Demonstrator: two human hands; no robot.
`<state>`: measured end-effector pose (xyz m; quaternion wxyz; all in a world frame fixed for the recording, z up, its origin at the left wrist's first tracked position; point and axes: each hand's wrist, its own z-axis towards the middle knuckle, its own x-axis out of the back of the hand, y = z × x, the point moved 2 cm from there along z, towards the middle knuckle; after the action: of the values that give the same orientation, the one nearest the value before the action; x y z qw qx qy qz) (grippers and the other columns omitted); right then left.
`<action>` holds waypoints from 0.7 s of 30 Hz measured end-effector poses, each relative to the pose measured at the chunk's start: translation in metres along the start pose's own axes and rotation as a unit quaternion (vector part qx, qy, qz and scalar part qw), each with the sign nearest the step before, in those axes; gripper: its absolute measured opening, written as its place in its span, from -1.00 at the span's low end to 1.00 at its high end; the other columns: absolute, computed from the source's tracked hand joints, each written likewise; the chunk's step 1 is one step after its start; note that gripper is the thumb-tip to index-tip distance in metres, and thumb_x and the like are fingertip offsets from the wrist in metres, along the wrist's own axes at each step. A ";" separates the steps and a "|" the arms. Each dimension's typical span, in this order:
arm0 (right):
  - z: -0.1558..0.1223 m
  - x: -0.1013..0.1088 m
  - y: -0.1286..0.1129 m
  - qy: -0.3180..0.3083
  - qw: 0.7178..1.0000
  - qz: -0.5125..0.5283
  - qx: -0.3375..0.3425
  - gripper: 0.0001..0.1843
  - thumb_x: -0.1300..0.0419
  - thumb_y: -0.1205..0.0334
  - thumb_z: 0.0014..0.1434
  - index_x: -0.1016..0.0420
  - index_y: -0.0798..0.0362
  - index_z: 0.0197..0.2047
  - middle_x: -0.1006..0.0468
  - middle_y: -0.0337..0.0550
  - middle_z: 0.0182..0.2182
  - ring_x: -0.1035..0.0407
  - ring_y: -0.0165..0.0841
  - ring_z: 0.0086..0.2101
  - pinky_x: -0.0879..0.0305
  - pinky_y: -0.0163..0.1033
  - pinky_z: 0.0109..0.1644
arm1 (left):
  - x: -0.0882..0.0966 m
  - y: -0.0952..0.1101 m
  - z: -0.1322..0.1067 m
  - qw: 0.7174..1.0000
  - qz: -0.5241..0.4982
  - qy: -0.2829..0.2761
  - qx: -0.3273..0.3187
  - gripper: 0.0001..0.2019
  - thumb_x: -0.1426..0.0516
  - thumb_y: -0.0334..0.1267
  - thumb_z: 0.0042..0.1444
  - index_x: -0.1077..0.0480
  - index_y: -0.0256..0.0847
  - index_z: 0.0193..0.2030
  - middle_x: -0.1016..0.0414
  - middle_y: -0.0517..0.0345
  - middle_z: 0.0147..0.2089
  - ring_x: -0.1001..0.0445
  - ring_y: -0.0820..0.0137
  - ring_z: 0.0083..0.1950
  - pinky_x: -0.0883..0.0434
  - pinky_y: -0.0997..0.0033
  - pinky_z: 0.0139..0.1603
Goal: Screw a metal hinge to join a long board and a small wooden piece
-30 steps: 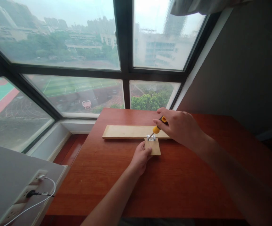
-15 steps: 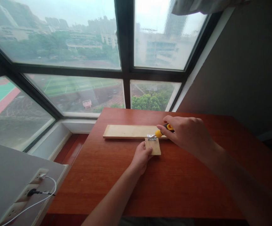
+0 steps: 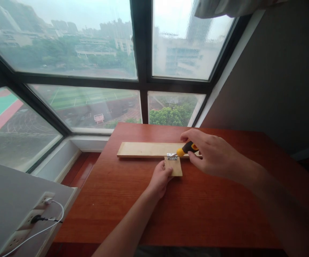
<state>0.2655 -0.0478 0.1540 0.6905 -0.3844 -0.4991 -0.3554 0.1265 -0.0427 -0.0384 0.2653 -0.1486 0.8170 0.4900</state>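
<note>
A long pale wooden board (image 3: 146, 149) lies across the far part of the reddish table (image 3: 202, 210). A small wooden piece (image 3: 175, 167) butts against its near edge, and a small metal bracket (image 3: 172, 156) sits over the joint. My left hand (image 3: 159, 180) grips the small piece at its near left corner. My right hand (image 3: 210, 153) is closed round a screwdriver with a yellow and black handle (image 3: 185, 149). The tool lies nearly level, its tip pointing left at the bracket.
Large windows (image 3: 90, 71) rise behind the table, and a grey wall (image 3: 277, 78) stands on the right. At the lower left, a white power strip (image 3: 28, 225) with a plugged-in white cable lies on a grey surface.
My right hand has tipped the screwdriver from steep to nearly level and drawn back to the right. The left hand and both wooden pieces have stayed put.
</note>
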 end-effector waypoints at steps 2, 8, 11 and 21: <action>0.002 -0.001 0.001 0.024 0.999 -0.025 -0.017 -0.69 -0.09 0.18 0.23 -0.33 -0.04 0.05 -0.56 -0.16 -0.03 -0.48 -0.24 -0.19 -0.22 -0.22 -0.26 | -0.001 0.000 0.000 1.000 0.001 0.003 0.001 -0.68 -0.24 -0.46 -0.12 -0.40 -0.28 -0.15 -0.56 -0.04 -0.13 -0.54 0.26 -0.15 -0.49 0.33 -0.14; 0.005 -0.006 0.001 0.041 0.971 -0.199 -0.126 -0.52 0.08 -0.20 0.29 -0.43 -0.01 -0.29 -0.52 -0.15 -0.53 -0.43 -0.19 -0.50 0.07 -0.22 -0.49 | -0.001 0.001 -0.001 1.000 -0.003 0.008 -0.001 -0.65 -0.25 -0.46 -0.15 -0.40 -0.26 -0.15 -0.55 -0.03 -0.13 -0.53 0.26 -0.14 -0.49 0.28 -0.09; 0.003 -0.003 0.004 0.041 0.987 -0.120 -0.098 -0.72 -0.08 -0.03 0.22 -0.39 -0.02 -0.15 -0.59 -0.17 -0.33 -0.45 -0.24 -0.41 -0.02 -0.23 -0.46 | -0.001 0.001 -0.001 1.000 -0.001 0.007 -0.003 -0.67 -0.24 -0.46 -0.14 -0.40 -0.27 -0.16 -0.55 -0.03 -0.14 -0.53 0.29 -0.17 -0.49 0.31 -0.13; 0.006 -0.009 0.009 0.079 0.979 -0.149 -0.114 -0.62 0.01 -0.11 0.29 -0.44 -0.01 -0.16 -0.59 -0.15 -0.37 -0.46 -0.22 -0.41 -0.04 -0.22 -0.44 | 0.000 0.001 0.000 1.000 0.013 0.009 0.000 -0.69 -0.22 -0.45 -0.11 -0.39 -0.27 -0.15 -0.55 -0.02 -0.15 -0.53 0.29 -0.18 -0.49 0.33 -0.15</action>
<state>0.2684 -0.0375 0.1451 0.6188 -0.3522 -0.4509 -0.5382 0.1263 -0.0426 -0.0375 0.2517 -0.1423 0.8212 0.4920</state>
